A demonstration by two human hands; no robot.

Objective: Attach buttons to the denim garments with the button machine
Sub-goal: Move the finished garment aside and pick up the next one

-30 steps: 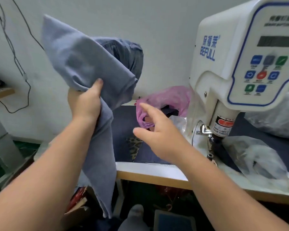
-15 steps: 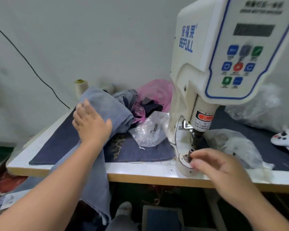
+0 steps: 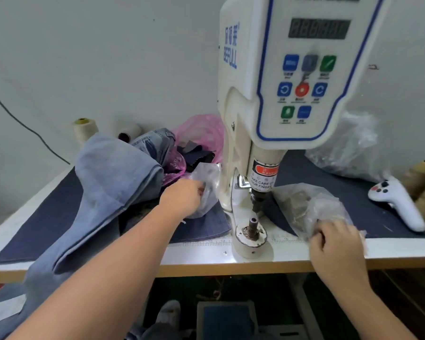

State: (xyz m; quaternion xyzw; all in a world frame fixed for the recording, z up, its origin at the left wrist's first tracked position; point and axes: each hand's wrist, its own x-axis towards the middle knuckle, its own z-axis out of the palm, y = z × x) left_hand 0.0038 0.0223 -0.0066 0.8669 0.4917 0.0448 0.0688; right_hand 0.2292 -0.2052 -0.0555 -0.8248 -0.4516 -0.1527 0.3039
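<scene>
Both hands at plastic bags either side of the button machine.

Near right, the right hand [image 3: 335, 251] curls its fingers on the clear bag [image 3: 304, 207] at the table [image 3: 206, 256] edge. Left of the button machine [image 3: 280, 94] and its lower die [image 3: 252, 225], the left hand [image 3: 182, 197] reaches into another clear bag [image 3: 207, 182]; its grip is hidden. The denim garment [image 3: 108, 182] drapes over the table's left side, the pink bag [image 3: 201, 133] beyond.
</scene>
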